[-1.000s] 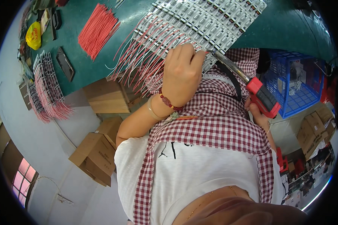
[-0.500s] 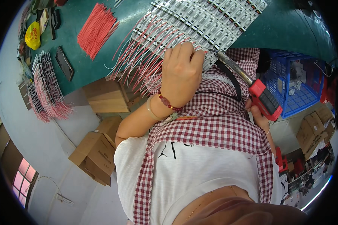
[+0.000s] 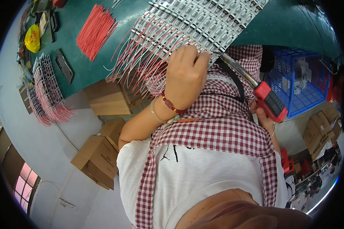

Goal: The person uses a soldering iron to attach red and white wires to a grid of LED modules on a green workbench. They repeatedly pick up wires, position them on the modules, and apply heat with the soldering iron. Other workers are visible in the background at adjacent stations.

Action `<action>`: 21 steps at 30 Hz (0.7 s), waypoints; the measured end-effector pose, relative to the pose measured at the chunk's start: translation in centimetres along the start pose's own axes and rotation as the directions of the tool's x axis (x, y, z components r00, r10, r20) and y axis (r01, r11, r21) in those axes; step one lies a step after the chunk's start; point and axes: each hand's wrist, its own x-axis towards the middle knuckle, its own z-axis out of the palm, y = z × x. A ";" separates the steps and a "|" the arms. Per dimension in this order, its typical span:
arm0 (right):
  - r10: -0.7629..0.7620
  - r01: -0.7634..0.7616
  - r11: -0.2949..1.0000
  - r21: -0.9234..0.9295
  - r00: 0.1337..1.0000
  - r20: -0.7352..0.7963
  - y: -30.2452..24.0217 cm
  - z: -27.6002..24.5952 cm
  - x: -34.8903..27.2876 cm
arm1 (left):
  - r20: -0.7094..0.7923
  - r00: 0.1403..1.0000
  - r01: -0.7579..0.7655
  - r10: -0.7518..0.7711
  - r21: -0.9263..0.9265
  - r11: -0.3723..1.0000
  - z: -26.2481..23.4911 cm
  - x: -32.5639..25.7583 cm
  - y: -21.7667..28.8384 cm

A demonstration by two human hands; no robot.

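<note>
A panel of small silver-white circuit boards lies at the near edge of the green table, tilted in view. Many red and white wires hang off its left near side. My left hand is closed in a pinch at the panel's near edge; a bit of red wire shows by its fingertips, which are mostly hidden. In my right hand, partly hidden behind the handle, is a soldering iron with a red and black grip. Its tip reaches the panel's edge just right of my left fingers.
A pile of red wires lies on the green table. Wired boards hang over the left edge beside a dark phone-like object. A yellow bag sits far left. A blue crate and cardboard boxes stand below.
The panel and its wires sit slightly farther left against my left hand. Both hands keep nearly the same place, and the iron's tip stays at the panel's edge.
</note>
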 end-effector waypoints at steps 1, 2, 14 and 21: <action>-0.002 0.002 1.000 0.013 1.000 -0.001 0.0 0.0 0.0 | -0.001 1.000 -0.002 0.002 0.000 1.000 0.0 0.0 0.0; -0.016 0.016 1.000 -0.024 1.000 -0.003 0.4 0.0 -0.1 | 0.019 1.000 -0.003 0.003 0.001 1.000 -0.1 0.0 0.0; -0.014 0.014 1.000 -0.017 0.999 -0.037 0.4 -0.2 -0.6 | 0.044 0.999 -0.027 0.026 0.018 0.999 -0.2 0.3 0.1; -0.016 0.016 0.999 -0.046 1.000 0.011 0.6 -0.3 -0.3 | 0.050 0.999 -0.009 0.010 -0.021 1.000 -0.3 0.1 -0.4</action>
